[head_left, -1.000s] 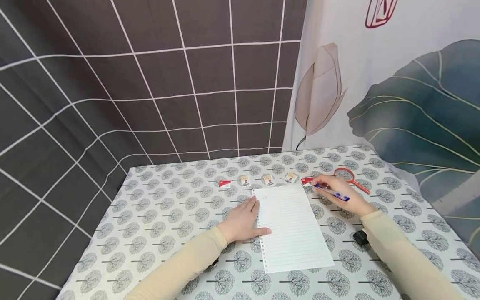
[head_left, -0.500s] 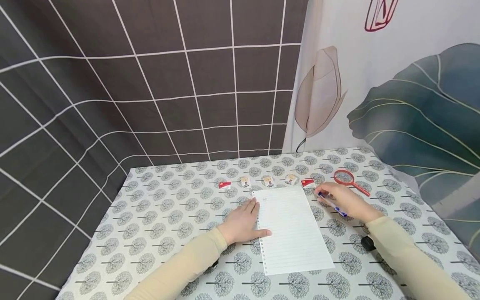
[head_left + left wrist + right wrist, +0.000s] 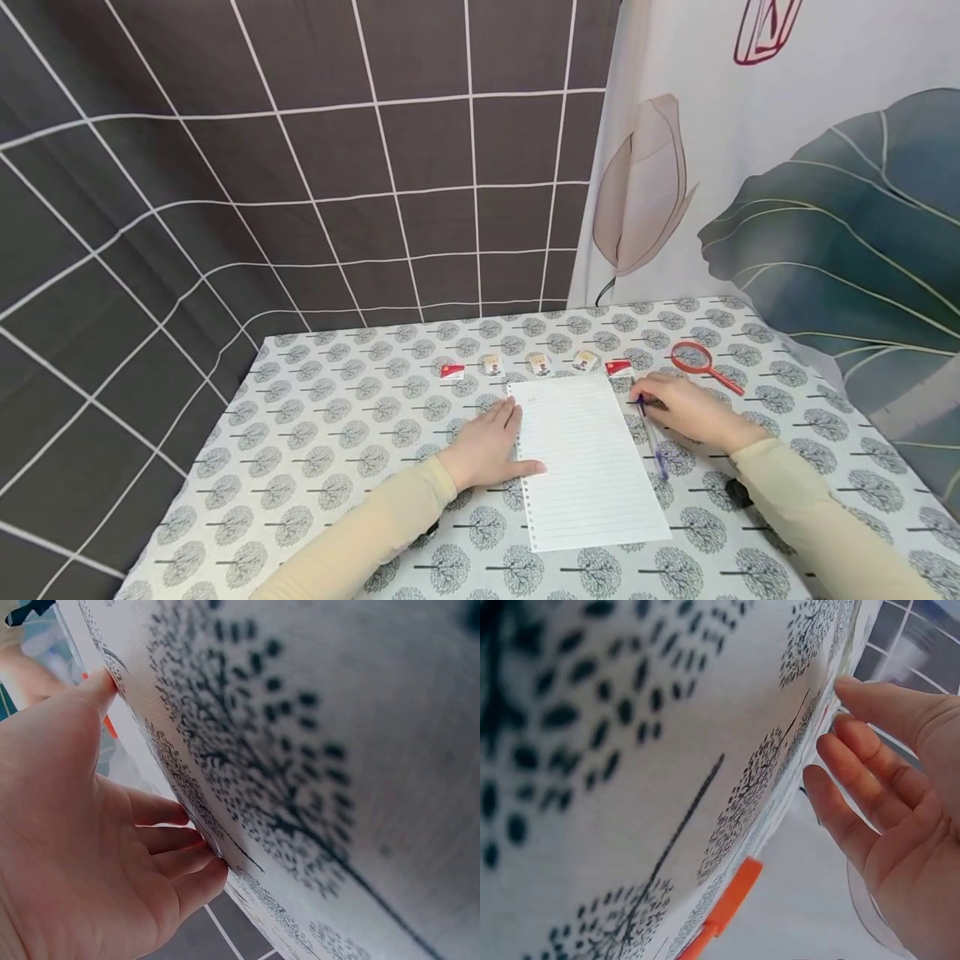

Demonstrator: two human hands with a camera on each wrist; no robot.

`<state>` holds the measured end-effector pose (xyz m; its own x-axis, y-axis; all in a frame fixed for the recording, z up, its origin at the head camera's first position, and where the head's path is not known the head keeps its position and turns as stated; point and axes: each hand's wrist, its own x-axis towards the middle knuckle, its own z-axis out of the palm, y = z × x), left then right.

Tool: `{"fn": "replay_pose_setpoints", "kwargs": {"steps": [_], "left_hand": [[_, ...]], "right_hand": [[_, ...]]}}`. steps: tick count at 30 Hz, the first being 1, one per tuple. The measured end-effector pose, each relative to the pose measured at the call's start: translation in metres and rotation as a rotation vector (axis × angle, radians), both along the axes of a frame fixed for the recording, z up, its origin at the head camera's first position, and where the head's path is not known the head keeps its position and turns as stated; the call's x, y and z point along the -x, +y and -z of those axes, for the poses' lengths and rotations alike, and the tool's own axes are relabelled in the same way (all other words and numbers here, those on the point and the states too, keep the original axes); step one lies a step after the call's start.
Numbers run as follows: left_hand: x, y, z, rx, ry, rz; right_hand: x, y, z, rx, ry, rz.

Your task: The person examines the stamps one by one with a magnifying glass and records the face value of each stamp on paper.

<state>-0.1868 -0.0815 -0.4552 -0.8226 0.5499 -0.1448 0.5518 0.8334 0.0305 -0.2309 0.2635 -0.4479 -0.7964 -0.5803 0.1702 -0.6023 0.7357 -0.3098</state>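
Observation:
A lined loose-leaf sheet [image 3: 592,475] with punched holes lies on the patterned tablecloth, with faint marks near its upper left. My left hand [image 3: 483,446] rests on the sheet's left edge, fingers extended and thumb spread over the paper. In the left wrist view, that left hand [image 3: 82,832] has its fingertips against the surface. At the sheet's right side, my right hand [image 3: 693,410] pinches one end of a blue pen [image 3: 652,440], whose other end points toward me. The right wrist view shows the right hand [image 3: 900,780] with bent fingers; the pen cannot be made out there.
Behind the sheet is a row of small cards, with a red-and-white card [image 3: 452,372] at the left end and another red card [image 3: 618,367] at the right. A red magnifying glass [image 3: 707,367] lies beyond my right hand. Curtains [image 3: 420,167] hang behind the table.
My right hand has drawn back from the red card and lowered toward the table. The pen has swung round so its far end points toward me. My left hand has stayed put.

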Motion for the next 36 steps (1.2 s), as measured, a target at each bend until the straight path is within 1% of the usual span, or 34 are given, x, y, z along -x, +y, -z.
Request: {"fn": "replay_pose_setpoints", "kwargs": {"steps": [4,9,12,16,22,29,36], "left_hand": [[0.0004,0.0007,0.0007,0.013,0.003,0.000],[0.0008,0.0013,0.0001,0.013,0.008,0.006],[0.0009,0.0008,0.0007,0.006,0.007,0.008],[0.0010,-0.0002,0.0020,-0.002,0.008,0.010],[0.0014,-0.0009,0.0017,-0.004,0.008,0.006],[0.0012,-0.0005,0.0017,-0.003,0.002,-0.006],[0.0000,0.0004,0.0023,-0.017,-0.008,-0.003]], "right_hand": [[-0.0012,0.0002,0.0008,-0.011,0.001,-0.006],[-0.0017,0.0001,0.0026,0.015,-0.003,-0.016],[-0.0018,-0.0006,0.0028,0.014,-0.020,-0.014],[-0.0028,-0.0026,0.0003,-0.008,-0.053,-0.002],[-0.0034,-0.0074,-0.0042,-0.008,-0.069,-0.002],[-0.0017,-0.0078,0.0004,-0.006,-0.065,0.010],[-0.0009,-0.0043,0.0003,-0.009,-0.100,0.011]]}}
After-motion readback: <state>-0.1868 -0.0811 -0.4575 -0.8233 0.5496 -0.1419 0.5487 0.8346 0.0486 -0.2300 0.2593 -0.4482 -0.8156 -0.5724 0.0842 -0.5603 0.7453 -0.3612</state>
